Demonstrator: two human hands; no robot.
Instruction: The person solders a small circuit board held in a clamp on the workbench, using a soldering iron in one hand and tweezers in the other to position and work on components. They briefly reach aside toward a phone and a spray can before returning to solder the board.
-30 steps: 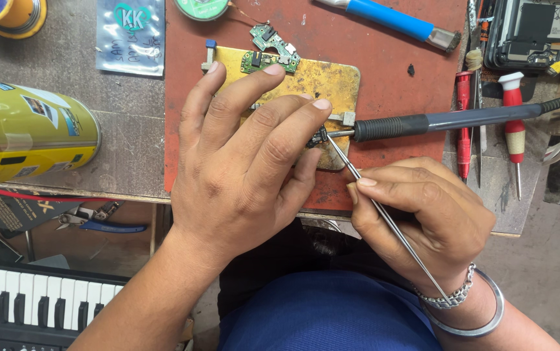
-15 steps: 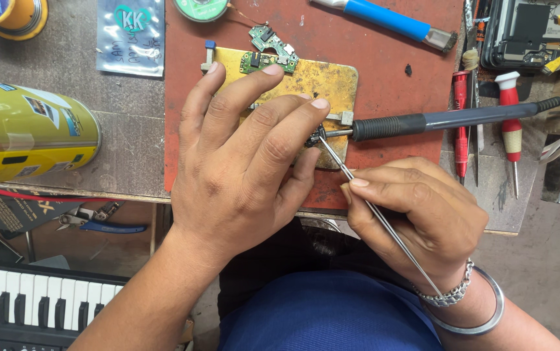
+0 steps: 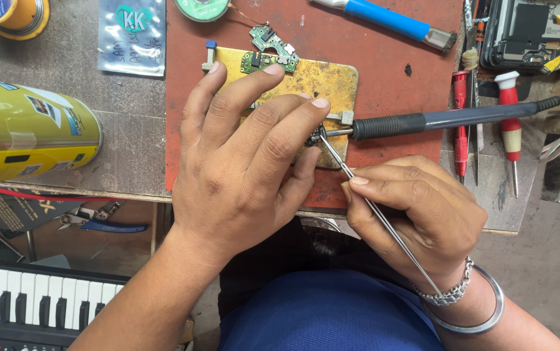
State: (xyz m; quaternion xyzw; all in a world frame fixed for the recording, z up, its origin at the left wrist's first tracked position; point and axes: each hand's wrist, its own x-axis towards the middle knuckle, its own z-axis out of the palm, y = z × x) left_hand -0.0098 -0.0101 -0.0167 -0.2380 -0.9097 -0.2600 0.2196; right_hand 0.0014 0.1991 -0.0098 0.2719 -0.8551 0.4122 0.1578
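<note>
Two hands work over the brass plate [image 3: 322,81] on the red mat [image 3: 384,58] of the desk [image 3: 124,130], and almost nothing has shifted in the last second. Left hand [image 3: 244,169] lies flat, fingers spread, pressing the plate. Right hand [image 3: 416,218], at five o'clock from the plate, has its fingers pinched around tweezers [image 3: 358,188]. Their tips meet the soldering iron [image 3: 423,121] tip at the plate's three o'clock edge.

Electronics repair workshop: soldering iron [image 3: 423,121], small circuit boards [image 3: 268,49], screwdrivers [image 3: 509,123] and pliers [image 3: 101,221] lie across a worn workbench [image 3: 124,156].
</note>
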